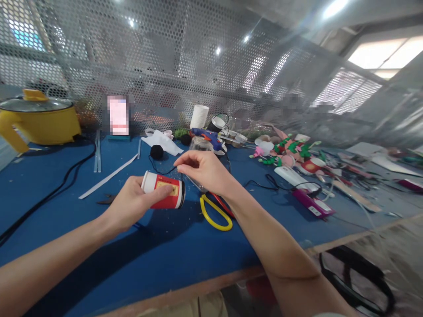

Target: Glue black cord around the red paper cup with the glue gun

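My left hand (134,198) is wrapped round a paper cup (158,200), white with a red and yellow label. The cup lies on its side in the air, and black yarn (183,193) bands its right end. My right hand (201,169) pinches a strand of that yarn just above this end. The strand loops back to a black yarn ball (157,152) on the blue table. Below my right wrist lie scissors (216,215) with yellow and red handles, their blades partly hidden. Pliers (105,200) rest behind my left hand, mostly covered.
A yellow electric pot (42,119) stands at the left with its black cord on the table. A phone (119,115) stands upright at the back. A blue glue gun (209,137) and white cups (199,116) are behind my right hand. Power strips (312,203) and craft pieces (291,154) crowd the right.
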`<state>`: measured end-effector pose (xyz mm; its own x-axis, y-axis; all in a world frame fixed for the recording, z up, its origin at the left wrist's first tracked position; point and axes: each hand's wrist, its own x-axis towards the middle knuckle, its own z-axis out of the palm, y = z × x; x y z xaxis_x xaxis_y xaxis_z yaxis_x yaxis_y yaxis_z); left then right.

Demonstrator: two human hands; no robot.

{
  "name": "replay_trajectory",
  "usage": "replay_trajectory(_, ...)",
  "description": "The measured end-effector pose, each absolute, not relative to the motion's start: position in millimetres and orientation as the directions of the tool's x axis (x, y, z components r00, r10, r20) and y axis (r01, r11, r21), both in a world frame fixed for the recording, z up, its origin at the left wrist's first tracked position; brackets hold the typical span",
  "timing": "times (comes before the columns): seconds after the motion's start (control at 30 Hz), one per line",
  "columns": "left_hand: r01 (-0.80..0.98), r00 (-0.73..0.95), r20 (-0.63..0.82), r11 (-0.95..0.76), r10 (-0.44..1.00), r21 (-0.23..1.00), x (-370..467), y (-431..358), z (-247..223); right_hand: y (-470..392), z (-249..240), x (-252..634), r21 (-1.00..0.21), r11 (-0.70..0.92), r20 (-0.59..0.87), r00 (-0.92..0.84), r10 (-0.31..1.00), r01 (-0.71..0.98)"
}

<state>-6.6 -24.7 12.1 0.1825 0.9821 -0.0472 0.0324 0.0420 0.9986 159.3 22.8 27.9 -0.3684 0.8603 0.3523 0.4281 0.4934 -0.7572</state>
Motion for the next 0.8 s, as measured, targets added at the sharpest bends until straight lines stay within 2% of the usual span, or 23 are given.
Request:
replay_trajectory(0.23, 0.080, 0.185, -0.003, -0.012, 0.983, 0.997, -7.7, -24.6, 10.9, 21.6, 28.5, 157.7, -0.760, 0.466, 0.307, -0.381, 0.872, 0.452)
replay_trajectory(0.8, 0.006, 0.154, -0.031, 0.031, 0.988, 1.000, -6.6, -25.9, 13.3, 19.9, 31.1, 157.4, -0.802, 0.392, 0.199, -0.417, 0.887, 0.451)
